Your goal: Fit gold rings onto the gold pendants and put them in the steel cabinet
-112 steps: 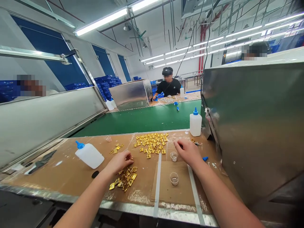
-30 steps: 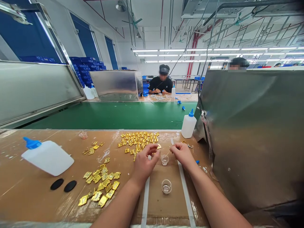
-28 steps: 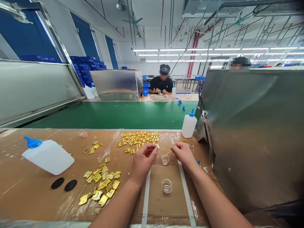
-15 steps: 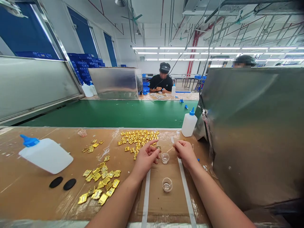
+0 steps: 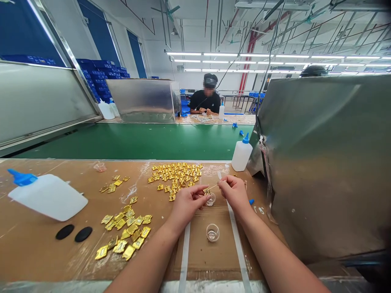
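Between the thumb and fingers of my left hand [image 5: 190, 202] is a small gold-coloured piece [image 5: 207, 191]. My right hand [image 5: 233, 191] pinches a thin pale stick [image 5: 214, 186], whose tip meets or nearly meets the piece. Just below them stands a small clear cup [image 5: 210, 200], partly covered by my left fingers. A second clear cup [image 5: 212, 233] holding some clear liquid sits nearer me, between two pale tape strips. Many similar gold pieces [image 5: 177, 175] lie in a group beyond my left hand, and more gold pieces [image 5: 126, 228] are scattered to its left.
A white bottle with a blue cap [image 5: 48, 197] lies at the left near two black discs [image 5: 74, 233]. Another white bottle [image 5: 242, 156] stands at the right, beside a metal panel [image 5: 324, 162]. Past the table runs a green belt [image 5: 128, 141]; a person [image 5: 205, 97] sits beyond it.
My hands have come closer together, bringing the gold piece and the stick tip together above the cup. The camera view has shifted slightly.
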Tool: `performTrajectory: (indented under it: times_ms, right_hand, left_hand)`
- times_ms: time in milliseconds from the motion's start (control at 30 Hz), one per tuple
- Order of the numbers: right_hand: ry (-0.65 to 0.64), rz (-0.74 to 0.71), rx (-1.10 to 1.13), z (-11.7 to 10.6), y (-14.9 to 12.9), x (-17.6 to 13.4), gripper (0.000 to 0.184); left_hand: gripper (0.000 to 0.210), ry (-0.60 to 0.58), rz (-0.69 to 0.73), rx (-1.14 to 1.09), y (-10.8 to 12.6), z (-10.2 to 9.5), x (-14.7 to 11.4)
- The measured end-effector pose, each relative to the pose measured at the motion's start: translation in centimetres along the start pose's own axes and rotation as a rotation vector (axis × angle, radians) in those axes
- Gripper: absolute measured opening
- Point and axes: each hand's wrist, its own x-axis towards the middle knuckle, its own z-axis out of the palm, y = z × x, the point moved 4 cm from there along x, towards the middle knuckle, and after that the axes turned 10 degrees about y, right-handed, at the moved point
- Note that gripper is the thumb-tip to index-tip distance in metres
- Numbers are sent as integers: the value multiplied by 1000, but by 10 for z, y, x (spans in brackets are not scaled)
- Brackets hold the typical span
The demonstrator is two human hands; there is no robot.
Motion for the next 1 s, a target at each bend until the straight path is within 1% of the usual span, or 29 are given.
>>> performTrajectory:
  times_ms: [100,267,633,767,867,967,1000]
  right_hand:
    - [0,-33,-84,0,-2,-1,27]
    - [4,-39,-164,1,-3,-1,26]
    - [-17,-16,-153,2,-5,-2,24]
    - [-17,-39,-161,3,-6,-3,24]
    - [-26,-61,-175,2,-8,-3,23]
    - [21,-126,-243,-3,-8,0,21]
    - [18,-148,-290,-4,-7,1,21]
  left_hand:
    - [44,12,6,24,3,0,-1]
    - [41,13,37,75,6,-1,-3]
    - [44,33,43,98,8,-3,-4]
    - [41,36,59,85,9,-3,-5]
    - [39,49,87,120,10,-5,-5]
    - [37,97,115,189,11,-11,-3]
    - [37,116,116,199,12,-13,-2]
